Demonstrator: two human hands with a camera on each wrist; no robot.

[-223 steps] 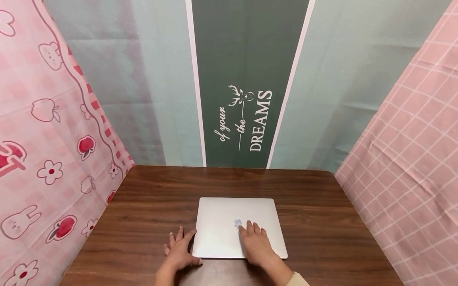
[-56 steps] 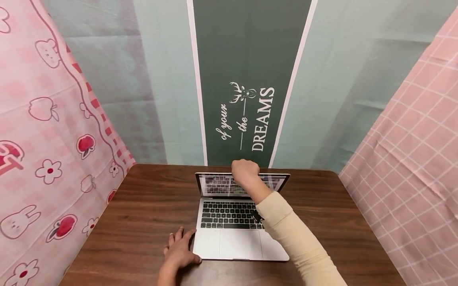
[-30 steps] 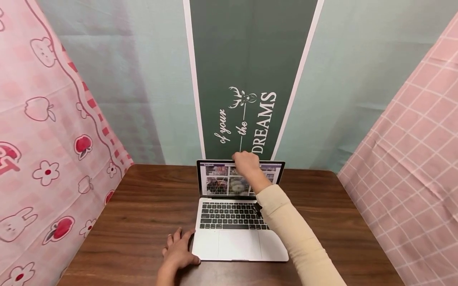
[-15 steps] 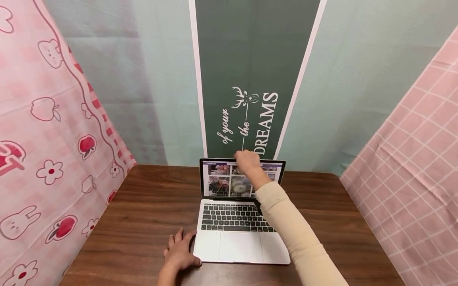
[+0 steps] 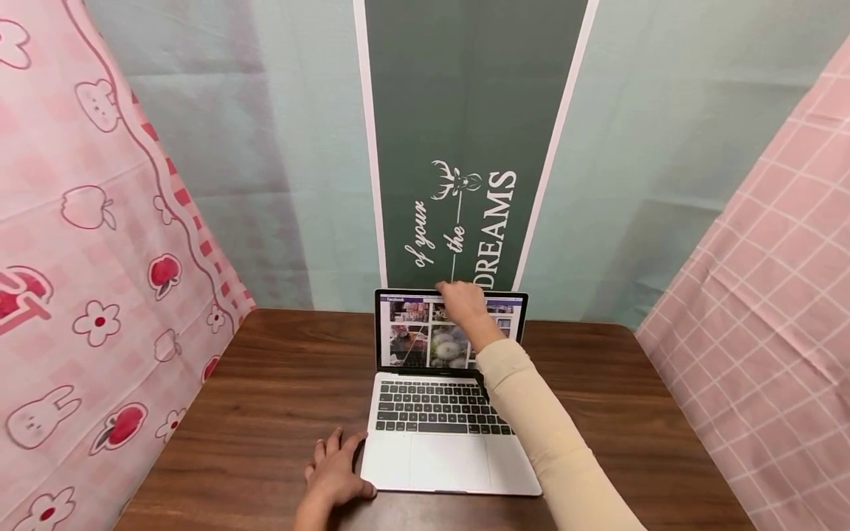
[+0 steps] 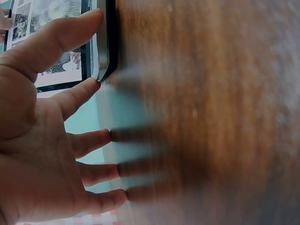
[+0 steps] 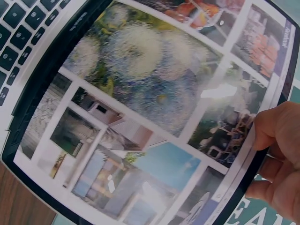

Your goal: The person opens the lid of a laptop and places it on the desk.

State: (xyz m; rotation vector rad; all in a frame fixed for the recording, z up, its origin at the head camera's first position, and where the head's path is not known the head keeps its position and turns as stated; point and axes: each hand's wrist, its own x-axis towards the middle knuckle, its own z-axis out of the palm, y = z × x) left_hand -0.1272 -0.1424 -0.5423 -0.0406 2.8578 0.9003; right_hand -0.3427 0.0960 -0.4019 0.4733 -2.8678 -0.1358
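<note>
A silver laptop (image 5: 449, 463) stands unfolded on the wooden table, its screen (image 5: 406, 346) lit with a page of photos. At the top edge of the lid, my right hand (image 5: 465, 304) grips the rim. The right wrist view has that thumb (image 7: 268, 131) on the front of the bezel and the other fingers curled behind it. My left hand (image 5: 336, 472) lies at the near left corner of the base, fingers spread. Seen from the left wrist, its thumb (image 6: 77, 30) and index finger (image 6: 77, 99) touch the base's edges, and the other fingertips rest on the table.
The brown table (image 5: 265, 398) has wood grain and rounded far corners. Curtains surround it: pink with printed apples (image 5: 86, 206) at left, green with lettering (image 5: 465, 110) behind, and pink checked (image 5: 764, 295) at right. The right sleeve (image 5: 544, 428) crosses over part of the keyboard.
The laptop was closed at first, my right hand lying on its lid. The lid has since swung up and back, with my right hand holding its top edge. My left hand has stayed at the corner.
</note>
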